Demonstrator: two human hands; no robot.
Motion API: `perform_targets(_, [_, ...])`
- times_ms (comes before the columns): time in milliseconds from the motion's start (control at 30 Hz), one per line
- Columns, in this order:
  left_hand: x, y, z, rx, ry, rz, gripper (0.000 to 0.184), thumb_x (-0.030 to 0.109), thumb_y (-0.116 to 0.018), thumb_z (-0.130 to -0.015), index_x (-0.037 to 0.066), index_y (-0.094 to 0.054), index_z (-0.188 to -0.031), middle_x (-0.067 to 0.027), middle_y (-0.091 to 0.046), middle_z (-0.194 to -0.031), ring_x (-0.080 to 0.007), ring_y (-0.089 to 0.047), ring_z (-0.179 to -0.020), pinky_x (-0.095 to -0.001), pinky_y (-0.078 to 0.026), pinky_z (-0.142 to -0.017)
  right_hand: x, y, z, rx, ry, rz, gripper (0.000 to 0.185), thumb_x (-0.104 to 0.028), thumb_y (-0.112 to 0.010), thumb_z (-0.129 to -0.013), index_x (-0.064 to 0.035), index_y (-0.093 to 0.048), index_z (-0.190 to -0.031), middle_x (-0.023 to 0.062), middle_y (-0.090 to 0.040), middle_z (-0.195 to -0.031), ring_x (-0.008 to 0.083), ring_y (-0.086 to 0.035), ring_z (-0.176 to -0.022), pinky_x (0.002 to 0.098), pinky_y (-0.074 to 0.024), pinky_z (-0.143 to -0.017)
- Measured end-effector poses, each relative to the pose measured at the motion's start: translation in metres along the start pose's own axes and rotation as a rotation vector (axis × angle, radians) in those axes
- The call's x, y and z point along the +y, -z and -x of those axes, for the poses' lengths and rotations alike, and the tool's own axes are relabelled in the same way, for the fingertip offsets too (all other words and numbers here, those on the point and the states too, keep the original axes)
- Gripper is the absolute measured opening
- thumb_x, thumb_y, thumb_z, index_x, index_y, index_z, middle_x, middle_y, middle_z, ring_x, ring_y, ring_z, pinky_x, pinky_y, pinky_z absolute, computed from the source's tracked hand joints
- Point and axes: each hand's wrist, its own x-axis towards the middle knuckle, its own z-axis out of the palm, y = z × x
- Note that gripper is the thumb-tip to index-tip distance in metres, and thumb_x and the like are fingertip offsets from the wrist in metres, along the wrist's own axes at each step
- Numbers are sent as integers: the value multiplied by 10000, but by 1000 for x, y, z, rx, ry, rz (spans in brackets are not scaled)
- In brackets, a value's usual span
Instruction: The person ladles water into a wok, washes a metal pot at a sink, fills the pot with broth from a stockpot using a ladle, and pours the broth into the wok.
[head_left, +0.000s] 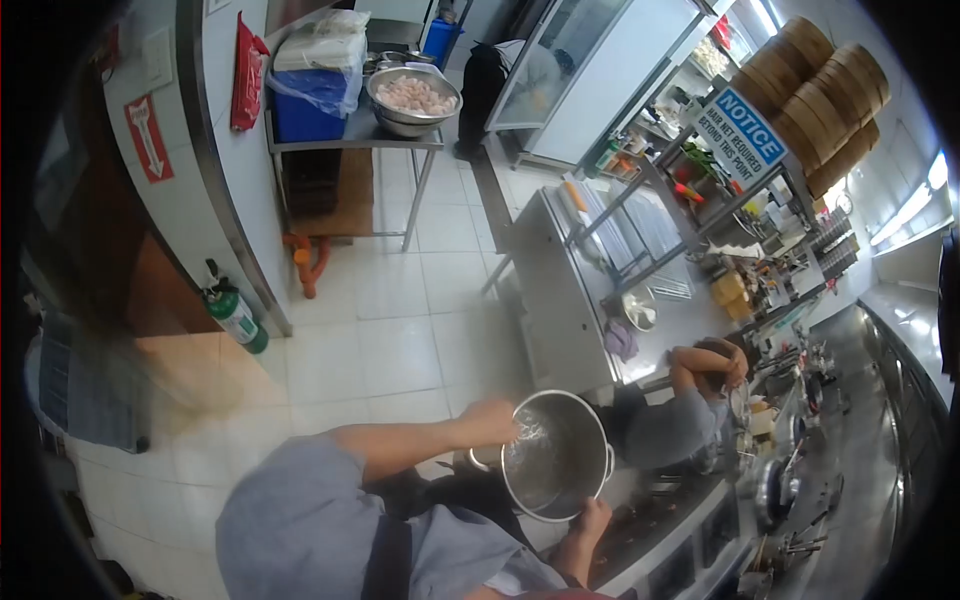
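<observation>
A deep metal pot (560, 480) hangs tilted before my body, its open mouth facing up and its inside bare but for bright, shiny streaks near the left wall. My left hand (490, 424) is closed at the pot's upper left rim, beside those streaks; what its fingers grip is too unclear to tell. Lower right, my right hand (595, 515) is closed round the pot's rim, below a side handle (610, 462). A second handle (481, 460) shows at the left side, with no hand on it.
A co-worker (665, 425) leans at the steel counter (560, 290) just right of the pot. A cooking range (660, 525) lies at the lower right. Farther off stand a side table (410, 143) with a food-filled bowl (415, 95), and a fire extinguisher (236, 315).
</observation>
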Motion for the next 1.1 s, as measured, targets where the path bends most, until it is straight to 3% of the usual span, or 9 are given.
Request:
perform_targets(233, [-44,118,-96,143,92,-7,328,273,-573,-710,10,-707,-851,-266,-669,-829,-444,-653,-830,-490,-523,-772,-66,-148,-91,-205,81,-250,58,7,-532,-700,14,-586,-683,5,-538,-613,92,-449,-523,263,-332,-491])
perform_targets(367, [-65,179,-145,172,182,-64,329,301,-549,-766,111,-712,-980,-183,-699,-857,-385,-668,-846,-463,-519,-768,-111,-223,-150,-362,-3,-158,51,21,-548,-691,-12,-568,-659,-29,-497,-587,57,-411,-498,249,-280,-454])
perform_targets(467, [-86,217,-181,358,189,-68,322,295,-539,-780,96,-711,-966,-207,-692,-909,-394,-656,-893,-473,-510,-799,-143,-292,-197,-442,83,-130,61,13,-560,-696,-23,-557,-646,-28,-491,-580,58,-394,-491,252,-272,-453])
perform_targets(533, [-94,257,-204,245,319,7,330,286,-533,-782,70,-709,-959,-223,-684,-951,-411,-641,-930,-481,-502,-821,-170,-337,-219,-490,44,-111,59,10,-552,-705,-18,-557,-654,-25,-488,-580,61,-398,-506,250,-281,-464])
perform_targets(600, [-105,286,-229,350,333,39,340,296,-541,-774,57,-708,-950,-224,-683,-942,-420,-638,-920,-485,-500,-825,-188,-382,-246,-532,31,-126,56,9,-553,-708,-20,-560,-660,-26,-491,-586,63,-401,-507,250,-284,-466])
perform_targets(733, [-136,355,-293,377,369,41,347,305,-549,-765,62,-710,-953,-223,-682,-943,-418,-636,-925,-486,-499,-827,-226,-473,-292,-562,20,-165,55,9,-554,-706,-23,-564,-663,-27,-493,-591,64,-403,-508,248,-285,-469])
perform_targets(800, [-149,389,-325,349,388,88,340,309,-557,-760,63,-713,-934,-223,-684,-917,-419,-640,-911,-487,-502,-821,-245,-505,-314,-603,22,-71,41,4,-543,-687,-17,-577,-697,-5,-531,-638,90,-471,-559,240,-353,-522])
perform_targets(900, [-163,438,-374,435,287,78,324,306,-557,-759,59,-713,-900,-213,-687,-881,-424,-645,-885,-483,-507,-805,-278,-558,-344,-555,76,-8,59,-24,-550,-690,-11,-605,-708,-7,-546,-651,89,-477,-570,256,-347,-527])
perform_targets(1100, [-186,524,-482,383,282,11,360,264,-561,-729,31,-708,-961,-249,-677,-912,-428,-641,-915,-480,-500,-826,-330,-655,-414,-546,41,-116,42,-42,-562,-698,-22,-598,-691,-9,-544,-641,89,-470,-564,265,-341,-514])
